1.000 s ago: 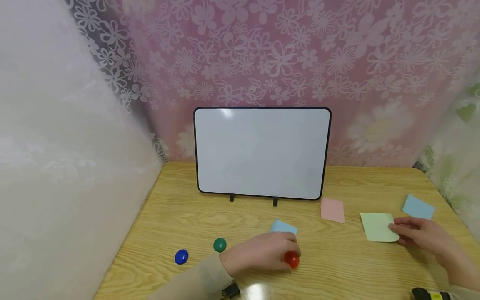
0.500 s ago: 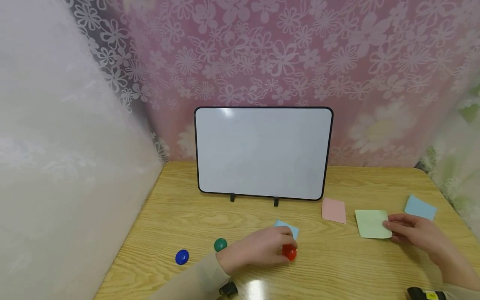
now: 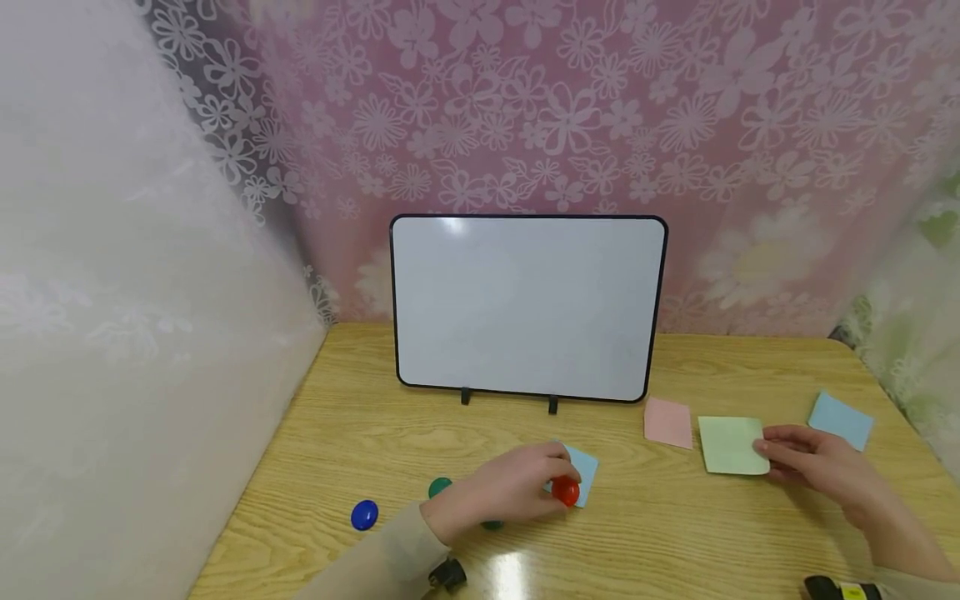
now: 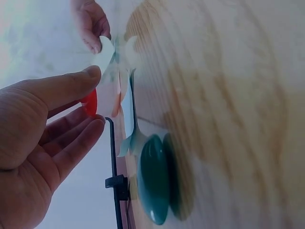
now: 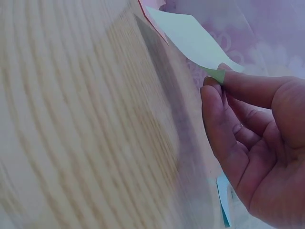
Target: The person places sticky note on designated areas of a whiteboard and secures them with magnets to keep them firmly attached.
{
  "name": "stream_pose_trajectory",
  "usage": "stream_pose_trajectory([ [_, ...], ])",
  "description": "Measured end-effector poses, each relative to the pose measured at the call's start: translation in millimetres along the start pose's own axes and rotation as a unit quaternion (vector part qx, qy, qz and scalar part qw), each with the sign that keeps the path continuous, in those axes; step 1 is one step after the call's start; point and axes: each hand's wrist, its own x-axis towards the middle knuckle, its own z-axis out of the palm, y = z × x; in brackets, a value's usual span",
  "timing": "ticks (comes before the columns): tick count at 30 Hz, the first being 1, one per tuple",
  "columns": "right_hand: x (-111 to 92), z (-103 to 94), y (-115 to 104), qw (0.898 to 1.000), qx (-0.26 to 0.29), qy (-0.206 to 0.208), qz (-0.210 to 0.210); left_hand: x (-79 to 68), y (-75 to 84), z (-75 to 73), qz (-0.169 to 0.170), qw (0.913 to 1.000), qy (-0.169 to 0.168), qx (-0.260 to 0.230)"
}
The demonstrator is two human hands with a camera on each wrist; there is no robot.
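Note:
My left hand point(image 3: 517, 487) pinches a glossy red round magnet point(image 3: 566, 492) between thumb and fingertips. In the head view it overlaps a blue sticky note point(image 3: 587, 468), partly hidden by that hand. On the right, my right hand point(image 3: 817, 467) holds a pale green sticky note point(image 3: 733, 446) by its right edge. The right wrist view shows that note point(image 5: 190, 38) raised above the table, its shadow beneath, its held corner bent. A green magnet point(image 4: 155, 179) lies close below the left hand in the left wrist view.
A framed whiteboard point(image 3: 528, 304) stands on small black feet at the back. Left of the hands are a blue magnet point(image 3: 364, 515) and a green magnet point(image 3: 439, 485), with another green magnet point(image 3: 492, 525) partly hidden. A pink note point(image 3: 667, 422) and a second blue note point(image 3: 842, 421) lie right.
My left hand has carried the red magnet left and slightly up, over the blue note. The right hand has moved left with the green note. Another green magnet now shows below the left hand.

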Motion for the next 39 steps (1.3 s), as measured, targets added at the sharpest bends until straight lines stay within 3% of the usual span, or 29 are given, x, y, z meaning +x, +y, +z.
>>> stream_pose_trajectory([
  [11,6,15.3,-13,1.0,0.008,0.01,-0.028,-8.4,-10.2,-7.7,-0.031,0.9991,0.03,0.006],
  [18,11,28.9,-20,0.998,0.004,0.016,-0.056,-14.3,-16.1,-12.4,-0.046,0.9978,0.04,-0.026],
  [25,12,40.9,-27,0.996,0.035,0.013,-0.084,-21.3,-21.2,-15.7,-0.06,0.9965,0.047,-0.034],
  [33,19,52.0,-40,0.997,0.013,0.02,-0.068,-25.9,-27.5,-21.0,-0.076,0.9948,0.055,-0.041],
  [39,22,59.6,-40,0.996,0.031,0.014,-0.077,-31.7,-33.5,-19.3,-0.078,0.9941,0.058,-0.048],
])
